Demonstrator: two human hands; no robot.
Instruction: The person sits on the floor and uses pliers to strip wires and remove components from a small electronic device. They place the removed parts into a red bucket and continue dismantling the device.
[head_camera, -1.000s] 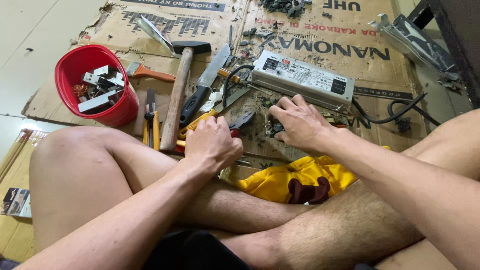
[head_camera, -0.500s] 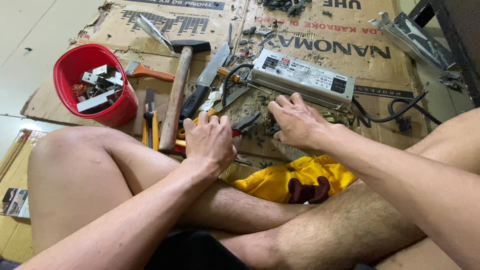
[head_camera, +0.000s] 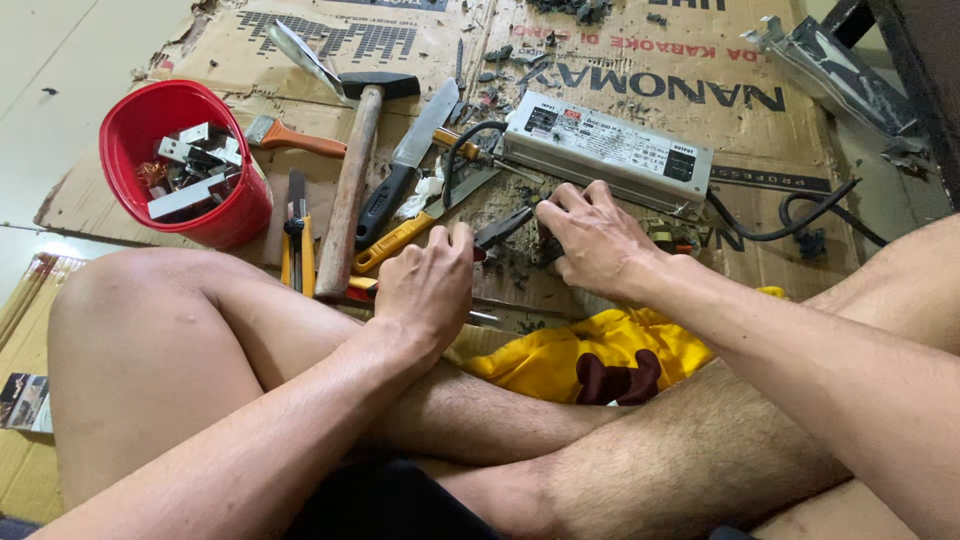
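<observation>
Here, in the head view, the left hand (head_camera: 428, 290) curls its fingers around the pliers (head_camera: 500, 232), dark jaws pointing right over debris-strewn cardboard (head_camera: 620, 60). The right hand (head_camera: 592, 240) presses spread fingers just beside them. Far left, a red bucket (head_camera: 235, 215) holds metal brackets (head_camera: 190, 170).

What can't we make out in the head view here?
- Handles of the pliers: hidden under the left hand.
- What the right hand presses on: covered by its fingers.
- Small dark scraps on the cardboard: too small to identify.
- Metal bracket at top right: cut off by the frame edge.
- Lower contents of the red bucket: hidden by the metal pieces on top.
</observation>
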